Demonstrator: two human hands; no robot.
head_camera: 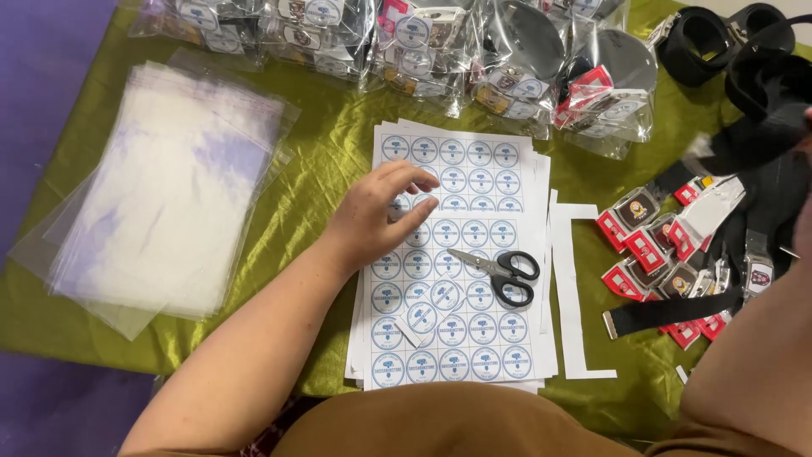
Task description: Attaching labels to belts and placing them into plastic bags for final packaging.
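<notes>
Brown-clothed lap at bottom edge, forearms reaching out over green cloth (321,152).

Head view: left hand (376,218) curled on sticker sheets (457,254), fingertips (420,203) pinching at one round sticker in upper rows; could tear or crease if peeled fast. Right hand (808,118) mostly out of frame beside black straps (744,144); grip cannot tell. Scissors (501,271) lying closed on sheets, blades toward left wrist; risk of a nick or of being swept off. Loose cut stickers (421,317) likely to stick or scatter under forearm. Clear bags (169,186) stacked left, slippery on satin. Badge straps (668,254) piled right, tangle-prone. Filled packets (423,51) along far edge.
</notes>
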